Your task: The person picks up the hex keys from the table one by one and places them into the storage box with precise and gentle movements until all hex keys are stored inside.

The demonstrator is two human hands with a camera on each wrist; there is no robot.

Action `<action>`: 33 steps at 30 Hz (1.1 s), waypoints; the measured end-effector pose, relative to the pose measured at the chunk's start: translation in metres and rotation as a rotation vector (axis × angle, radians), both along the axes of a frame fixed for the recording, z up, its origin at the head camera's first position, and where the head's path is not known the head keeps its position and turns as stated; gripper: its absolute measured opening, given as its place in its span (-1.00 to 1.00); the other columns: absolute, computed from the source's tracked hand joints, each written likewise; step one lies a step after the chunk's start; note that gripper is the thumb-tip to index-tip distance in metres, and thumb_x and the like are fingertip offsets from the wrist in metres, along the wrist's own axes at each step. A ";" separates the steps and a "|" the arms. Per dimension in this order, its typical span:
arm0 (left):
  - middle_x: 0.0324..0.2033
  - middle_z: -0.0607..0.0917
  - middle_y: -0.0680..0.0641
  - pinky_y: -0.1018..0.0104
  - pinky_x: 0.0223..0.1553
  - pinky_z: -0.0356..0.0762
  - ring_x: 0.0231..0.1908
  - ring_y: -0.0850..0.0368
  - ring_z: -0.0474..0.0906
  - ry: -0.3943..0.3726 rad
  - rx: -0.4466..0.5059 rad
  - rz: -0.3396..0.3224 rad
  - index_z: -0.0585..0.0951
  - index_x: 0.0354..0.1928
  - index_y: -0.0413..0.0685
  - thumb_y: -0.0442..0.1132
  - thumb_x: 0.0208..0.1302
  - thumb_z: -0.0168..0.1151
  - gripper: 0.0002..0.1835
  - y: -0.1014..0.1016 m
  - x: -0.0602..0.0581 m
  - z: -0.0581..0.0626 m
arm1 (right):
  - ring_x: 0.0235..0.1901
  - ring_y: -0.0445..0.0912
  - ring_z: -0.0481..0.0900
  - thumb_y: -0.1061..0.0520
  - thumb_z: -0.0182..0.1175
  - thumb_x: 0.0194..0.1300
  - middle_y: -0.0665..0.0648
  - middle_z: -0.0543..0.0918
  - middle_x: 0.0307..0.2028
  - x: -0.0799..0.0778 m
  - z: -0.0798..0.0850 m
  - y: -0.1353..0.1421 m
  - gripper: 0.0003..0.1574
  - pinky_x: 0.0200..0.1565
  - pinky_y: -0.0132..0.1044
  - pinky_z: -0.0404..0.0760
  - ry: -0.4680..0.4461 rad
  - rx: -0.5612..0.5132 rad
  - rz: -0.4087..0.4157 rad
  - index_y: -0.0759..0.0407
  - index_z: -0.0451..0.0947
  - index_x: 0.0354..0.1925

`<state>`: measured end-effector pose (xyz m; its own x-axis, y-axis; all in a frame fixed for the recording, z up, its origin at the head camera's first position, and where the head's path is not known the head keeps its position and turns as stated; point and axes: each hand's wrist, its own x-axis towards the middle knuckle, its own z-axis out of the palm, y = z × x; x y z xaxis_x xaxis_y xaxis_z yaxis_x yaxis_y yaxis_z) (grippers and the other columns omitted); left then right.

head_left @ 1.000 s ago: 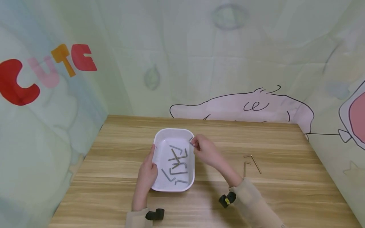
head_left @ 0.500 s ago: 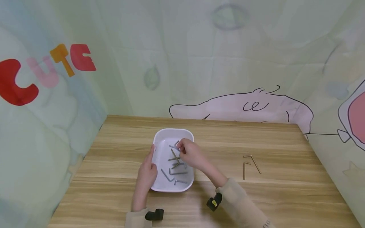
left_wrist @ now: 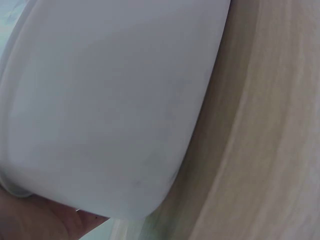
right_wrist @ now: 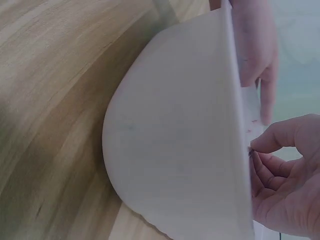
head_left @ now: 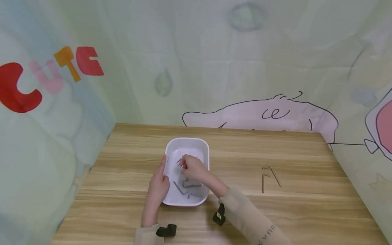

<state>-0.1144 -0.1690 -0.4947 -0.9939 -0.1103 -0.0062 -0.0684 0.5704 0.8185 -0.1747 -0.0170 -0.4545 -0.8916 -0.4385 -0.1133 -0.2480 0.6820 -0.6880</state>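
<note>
A white tray [head_left: 169, 170] stands on the table in the head view, with several L-shaped hex keys inside. Its left rim is held by my left hand [head_left: 158, 183], the thumb over the edge. Over the middle of the tray, my right hand [head_left: 196, 169] pinches a silver hex key [head_left: 179, 163] between thumb and fingers. Below that hand lie a bent hex key [head_left: 180, 187] and a shorter one [head_left: 194, 195]; other keys are hidden under the hand. In the right wrist view the tray wall [right_wrist: 170, 130] covers most of the inside.
Two brass-coloured hex keys [head_left: 263, 183] lie on the wooden table [head_left: 306, 204] to the right of the tray. A printed cloth [head_left: 214, 68] hangs behind the table and at both sides.
My right hand has moved left from the tray's right rim to its middle, still pinching a hex key. My left hand and the tray have stayed in place.
</note>
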 end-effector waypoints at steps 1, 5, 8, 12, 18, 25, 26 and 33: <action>0.42 0.22 -0.32 -0.16 0.38 0.21 0.40 -0.26 0.17 0.000 0.000 0.000 0.06 0.50 -0.03 -0.49 0.28 -0.15 -0.27 0.000 0.000 0.000 | -0.47 -0.22 0.40 0.35 0.19 0.07 0.00 0.51 -0.49 0.000 -0.001 -0.001 -0.79 -0.30 -0.36 0.43 0.002 0.012 0.001 0.17 0.53 -0.26; 0.43 0.20 -0.30 -0.16 0.38 0.21 0.41 -0.24 0.16 -0.015 0.007 0.000 0.04 0.51 0.00 -0.48 0.30 -0.16 -0.28 0.001 -0.001 0.001 | -0.44 -0.21 0.40 0.32 0.19 0.04 0.02 0.56 -0.47 -0.002 -0.004 -0.006 -0.80 -0.12 -0.18 0.40 0.002 0.055 0.001 0.13 0.53 -0.29; 0.44 0.19 -0.29 -0.15 0.37 0.22 0.41 -0.24 0.17 -0.020 0.006 -0.002 0.04 0.51 0.01 -0.47 0.31 -0.16 -0.28 0.002 -0.001 0.000 | -0.44 -0.20 0.40 0.32 0.20 0.05 0.03 0.56 -0.47 -0.003 -0.006 -0.008 -0.81 -0.17 -0.24 0.40 -0.012 0.071 -0.005 0.13 0.53 -0.30; 0.43 0.21 -0.29 -0.15 0.37 0.23 0.40 -0.23 0.18 -0.008 0.004 0.002 0.05 0.51 0.00 -0.47 0.30 -0.15 -0.28 0.001 -0.001 -0.001 | -0.44 -0.19 0.41 0.33 0.21 0.07 0.03 0.56 -0.44 -0.004 -0.008 -0.010 -0.80 -0.34 -0.40 0.37 -0.043 0.077 -0.006 0.15 0.53 -0.27; 0.42 0.23 -0.30 -0.15 0.37 0.23 0.40 -0.23 0.19 0.007 0.005 0.008 0.07 0.50 -0.01 -0.47 0.29 -0.15 -0.28 0.000 -0.001 -0.002 | -0.47 -0.19 0.39 0.37 0.17 0.05 0.08 0.57 -0.44 -0.007 -0.016 -0.013 -0.79 -0.43 -0.47 0.37 -0.042 0.074 0.017 0.18 0.54 -0.29; 0.42 0.23 -0.30 -0.15 0.37 0.23 0.39 -0.24 0.19 -0.003 0.002 0.010 0.07 0.50 0.01 -0.48 0.29 -0.15 -0.28 0.001 0.000 -0.002 | -0.47 -0.19 0.40 0.37 0.19 0.03 0.09 0.60 -0.43 -0.007 -0.021 -0.016 -0.81 -0.41 -0.47 0.39 -0.001 0.101 0.045 0.21 0.56 -0.31; 0.42 0.23 -0.31 -0.16 0.37 0.23 0.39 -0.25 0.19 0.003 0.001 0.012 0.08 0.50 0.01 -0.48 0.29 -0.15 -0.28 0.001 0.000 -0.002 | -0.46 -0.20 0.41 0.36 0.19 0.04 0.09 0.60 -0.43 -0.007 -0.022 -0.017 -0.81 -0.41 -0.48 0.40 -0.002 0.108 0.049 0.20 0.55 -0.31; 0.40 0.25 -0.33 -0.17 0.37 0.22 0.38 -0.28 0.20 0.019 -0.008 0.017 0.10 0.49 -0.01 -0.48 0.26 -0.13 -0.28 0.001 0.002 -0.001 | -0.45 -0.18 0.46 0.39 0.20 -0.03 0.06 0.60 -0.44 -0.003 -0.022 -0.016 -0.76 -0.42 -0.46 0.46 -0.058 0.109 0.064 0.17 0.55 -0.33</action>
<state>-0.1127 -0.1682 -0.4959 -0.9918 -0.1268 0.0141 -0.0620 0.5759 0.8152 -0.1780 -0.0335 -0.4765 -0.8528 -0.4764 -0.2141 -0.2552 0.7378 -0.6250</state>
